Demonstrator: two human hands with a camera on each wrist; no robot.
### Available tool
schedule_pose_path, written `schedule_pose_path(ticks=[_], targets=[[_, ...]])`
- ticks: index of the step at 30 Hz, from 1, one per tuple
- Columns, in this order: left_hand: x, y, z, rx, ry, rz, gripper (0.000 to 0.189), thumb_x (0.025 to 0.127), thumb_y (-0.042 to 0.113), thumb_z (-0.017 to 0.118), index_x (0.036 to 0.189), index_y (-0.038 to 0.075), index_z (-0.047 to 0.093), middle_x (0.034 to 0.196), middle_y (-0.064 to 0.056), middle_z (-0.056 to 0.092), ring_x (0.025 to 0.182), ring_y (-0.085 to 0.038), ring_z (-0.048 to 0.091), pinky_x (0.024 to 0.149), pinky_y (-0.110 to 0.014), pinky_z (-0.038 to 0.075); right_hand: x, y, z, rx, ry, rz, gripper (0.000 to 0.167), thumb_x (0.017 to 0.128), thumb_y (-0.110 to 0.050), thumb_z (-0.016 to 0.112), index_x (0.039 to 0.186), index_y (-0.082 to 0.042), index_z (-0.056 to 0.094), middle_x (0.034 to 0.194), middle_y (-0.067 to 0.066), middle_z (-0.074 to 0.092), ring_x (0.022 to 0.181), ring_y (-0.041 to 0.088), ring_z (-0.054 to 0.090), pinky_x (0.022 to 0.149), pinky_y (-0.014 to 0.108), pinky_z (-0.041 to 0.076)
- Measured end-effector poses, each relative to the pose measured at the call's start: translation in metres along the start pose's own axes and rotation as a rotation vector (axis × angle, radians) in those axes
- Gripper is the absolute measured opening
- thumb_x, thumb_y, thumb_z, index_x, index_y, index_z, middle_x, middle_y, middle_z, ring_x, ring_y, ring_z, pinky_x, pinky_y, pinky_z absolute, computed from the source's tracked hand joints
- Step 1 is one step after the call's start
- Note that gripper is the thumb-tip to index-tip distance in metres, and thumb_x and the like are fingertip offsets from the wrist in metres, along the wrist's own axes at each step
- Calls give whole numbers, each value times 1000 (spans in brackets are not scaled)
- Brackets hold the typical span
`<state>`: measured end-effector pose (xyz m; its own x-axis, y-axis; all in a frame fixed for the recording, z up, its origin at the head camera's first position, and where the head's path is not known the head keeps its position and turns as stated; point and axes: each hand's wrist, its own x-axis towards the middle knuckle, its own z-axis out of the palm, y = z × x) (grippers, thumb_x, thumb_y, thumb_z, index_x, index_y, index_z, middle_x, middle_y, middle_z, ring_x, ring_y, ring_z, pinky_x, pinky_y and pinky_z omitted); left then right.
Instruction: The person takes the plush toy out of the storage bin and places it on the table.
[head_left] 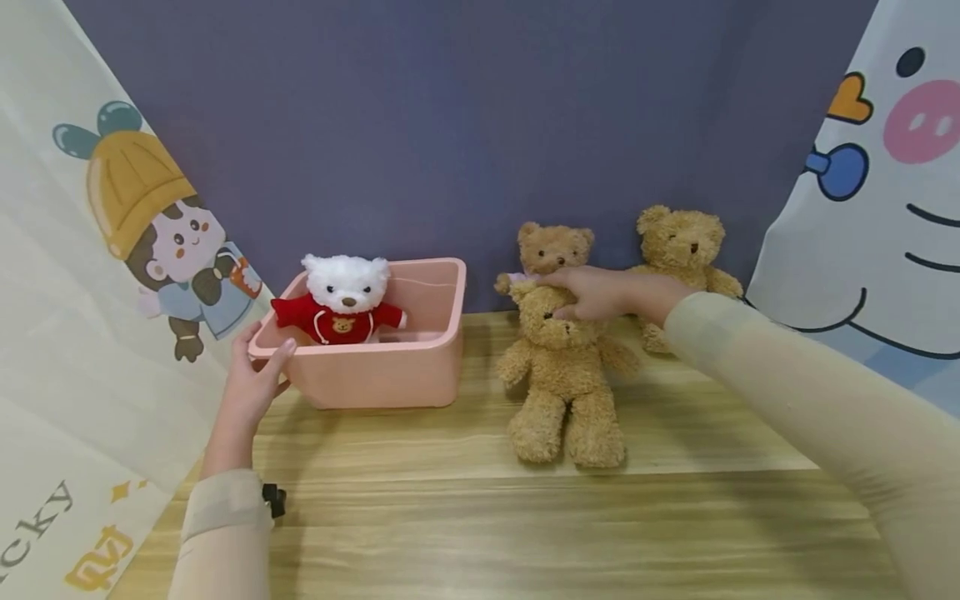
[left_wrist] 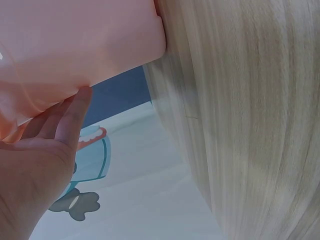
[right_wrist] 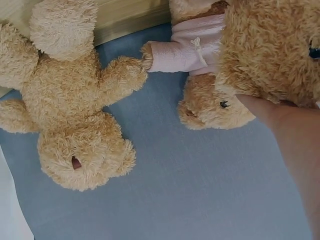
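Observation:
My left hand [head_left: 251,379] grips the left corner of a pink plastic bin [head_left: 375,377], thumb over the rim, fingers against its outer wall [left_wrist: 70,115]. Inside the bin sits a white teddy bear [head_left: 347,287] in a red hoodie. My right hand [head_left: 611,292] holds a light-brown teddy bear [head_left: 566,367] by its head, thumb across the face. Behind that one, partly covered, is a darker brown teddy bear [head_left: 555,246] in a pink top [right_wrist: 187,47]. Another light-brown teddy bear [head_left: 682,246] sits to the right, partly behind my right arm.
The wood-grain table [head_left: 465,533] runs under everything. A dark blue-grey backdrop [head_left: 480,125] rises behind the bears. Printed white curtains hang at the left [head_left: 45,333] and right [head_left: 810,275]. A small black object [head_left: 274,500] is at my left cuff.

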<state>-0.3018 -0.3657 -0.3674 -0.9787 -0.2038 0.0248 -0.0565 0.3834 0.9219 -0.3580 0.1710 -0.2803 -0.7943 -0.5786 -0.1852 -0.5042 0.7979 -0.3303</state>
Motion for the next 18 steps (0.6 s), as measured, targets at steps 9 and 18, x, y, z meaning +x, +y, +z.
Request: schedule_pose_path(ticks=[9,18], targets=[[1,-1,-1,17,-6,10,98,105,53,60,172,25,-6,179,-20,12,160,-48,28,115,-67,43,-4,1,-5,-25,27,-21,69,110,-27,61,170,-14,28,178,15,20,162,45,26,129,65,32],[2,1,-4,86,-40,38,99,106,54,58,171,21,-9,178,-24,12,157,-53,30,110,-69,46,-7,-1,-12,-1,27,-23,63,112,-26,56,168,-11,31,177,15,26,159,44,32,129,64,34]])
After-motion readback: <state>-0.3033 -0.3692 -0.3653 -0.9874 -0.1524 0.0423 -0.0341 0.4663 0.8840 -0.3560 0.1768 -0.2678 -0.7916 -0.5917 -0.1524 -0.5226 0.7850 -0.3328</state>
